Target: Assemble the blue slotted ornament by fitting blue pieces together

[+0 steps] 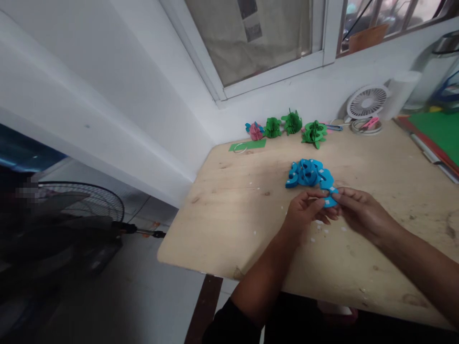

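Note:
Both hands meet over the wooden table at a blue cut-out piece (330, 200) with small white squares on it. My left hand (307, 206) pinches its left edge, and my right hand (355, 205) pinches the opposite edge. Just beyond the fingers lies a pile of similar blue cut-outs (307, 173), curled and overlapping, several with white squares. Whether the held piece is joined to the pile I cannot tell. Small white scraps (319, 231) are scattered on the wood below my hands.
Along the wall stand green folded paper shapes (293, 123) and a pink-and-blue one (256, 131). A green strip (247, 145) lies near them. Farther right are a small white fan (367, 102), a tape roll (366, 127) and green sheets (437, 134). A large black fan (82, 203) stands left of the table (215, 215).

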Motion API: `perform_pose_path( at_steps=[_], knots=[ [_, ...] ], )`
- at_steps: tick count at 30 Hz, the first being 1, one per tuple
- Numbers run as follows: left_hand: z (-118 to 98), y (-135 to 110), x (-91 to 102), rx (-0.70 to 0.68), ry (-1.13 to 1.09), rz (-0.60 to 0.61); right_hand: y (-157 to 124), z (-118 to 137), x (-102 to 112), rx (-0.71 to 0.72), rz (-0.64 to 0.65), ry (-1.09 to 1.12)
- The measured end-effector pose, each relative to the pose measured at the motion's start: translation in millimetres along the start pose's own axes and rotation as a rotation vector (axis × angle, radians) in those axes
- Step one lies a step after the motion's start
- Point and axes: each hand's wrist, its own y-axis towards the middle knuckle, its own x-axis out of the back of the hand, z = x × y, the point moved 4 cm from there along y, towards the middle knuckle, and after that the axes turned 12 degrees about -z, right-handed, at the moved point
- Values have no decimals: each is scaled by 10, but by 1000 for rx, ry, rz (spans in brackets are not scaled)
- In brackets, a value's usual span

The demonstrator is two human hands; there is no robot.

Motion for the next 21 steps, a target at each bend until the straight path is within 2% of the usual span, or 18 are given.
perform_pose_path(
  at_steps=[4,10,21],
  knots=[
    [-24,-35,-27,21,-91,57,-51,-5,-60,-83,109,102],
    [-37,-56,-50,49,-174,120,-109,-21,-114,-176,191,197],
    [0,-8,4,50,-113,47,-113,-54,-105,-191,168,162]
  ],
)
